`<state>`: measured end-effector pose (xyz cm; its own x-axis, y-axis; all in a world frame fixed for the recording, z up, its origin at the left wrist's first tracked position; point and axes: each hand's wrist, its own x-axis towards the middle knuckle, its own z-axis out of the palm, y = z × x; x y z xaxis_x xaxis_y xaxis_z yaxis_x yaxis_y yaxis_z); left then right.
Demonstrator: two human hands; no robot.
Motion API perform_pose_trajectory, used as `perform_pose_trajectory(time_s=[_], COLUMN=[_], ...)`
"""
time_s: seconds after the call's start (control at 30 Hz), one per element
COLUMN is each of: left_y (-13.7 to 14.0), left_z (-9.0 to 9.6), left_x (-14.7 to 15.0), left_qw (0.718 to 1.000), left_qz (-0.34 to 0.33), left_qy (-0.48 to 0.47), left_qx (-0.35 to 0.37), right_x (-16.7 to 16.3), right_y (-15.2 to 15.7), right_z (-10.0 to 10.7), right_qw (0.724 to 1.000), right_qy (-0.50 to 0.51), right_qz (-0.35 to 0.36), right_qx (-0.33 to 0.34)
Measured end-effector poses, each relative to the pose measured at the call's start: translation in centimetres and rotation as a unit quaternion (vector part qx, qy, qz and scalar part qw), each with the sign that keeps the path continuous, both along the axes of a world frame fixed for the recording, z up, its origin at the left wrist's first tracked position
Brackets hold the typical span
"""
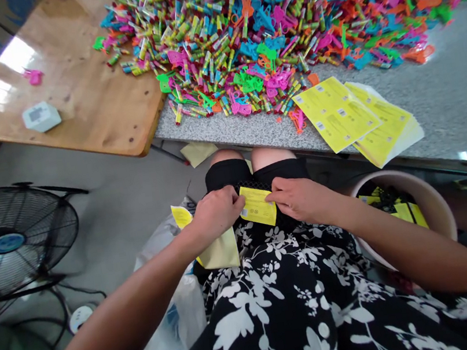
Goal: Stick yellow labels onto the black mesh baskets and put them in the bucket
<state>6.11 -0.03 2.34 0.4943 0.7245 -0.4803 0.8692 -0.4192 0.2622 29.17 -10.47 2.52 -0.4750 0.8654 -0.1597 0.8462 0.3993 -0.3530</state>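
Note:
Over my lap lies a small yellow printed label (258, 211), with a black net-patterned item (256, 184) partly showing behind its upper edge. My left hand (218, 211) is closed, thumb and forefinger pinching at the label's left edge. On the other side, my right hand (301, 199) has curled fingers, the fingertips pressed on the label's right edge. Under my left wrist rests a label sheet (221, 251), its pale backing up and a yellow corner sticking out. How much of the black item sits in my fingers is hidden.
A large pile of coloured plastic toys and small tubes (214, 43) covers the grey stone tabletop (436, 92). Yellow label sheets (339, 115) lie at its edge. To my right stands a bucket (441, 214) holding black and yellow pieces; left are a wooden table (86, 103) and a fan (19, 239).

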Motion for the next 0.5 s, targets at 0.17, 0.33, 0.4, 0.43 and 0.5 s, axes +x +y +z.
perform_pose_trajectory(time_s=[0.17,0.33,0.4,0.43,0.5], left_y=[0.3,-0.1,-0.5,-0.6,-0.9], left_z=[-0.5,-0.9,-0.8,-0.8,-0.8], left_x=[-2.2,-4.4,-4.7,-4.8,-4.8], left_qw=[1.000,0.999,0.999,0.999,0.998], left_qz=[-0.001,-0.011,-0.025,-0.033,-0.044], left_qy=[-0.006,-0.023,-0.015,-0.010,-0.010], left_qx=[0.027,0.023,0.030,0.035,0.040], right_x=[-0.8,-2.7,-3.5,-3.9,-4.1], right_y=[-1.3,-2.4,-2.9,-3.3,-3.9], right_z=[1.6,1.0,-0.3,-1.1,-2.5], right_qw=[0.998,0.988,0.982,0.981,0.982], right_qy=[-0.040,-0.043,-0.029,-0.025,-0.025], right_qz=[-0.036,-0.116,-0.146,-0.153,-0.148], right_qx=[0.030,0.091,0.112,0.118,0.117])
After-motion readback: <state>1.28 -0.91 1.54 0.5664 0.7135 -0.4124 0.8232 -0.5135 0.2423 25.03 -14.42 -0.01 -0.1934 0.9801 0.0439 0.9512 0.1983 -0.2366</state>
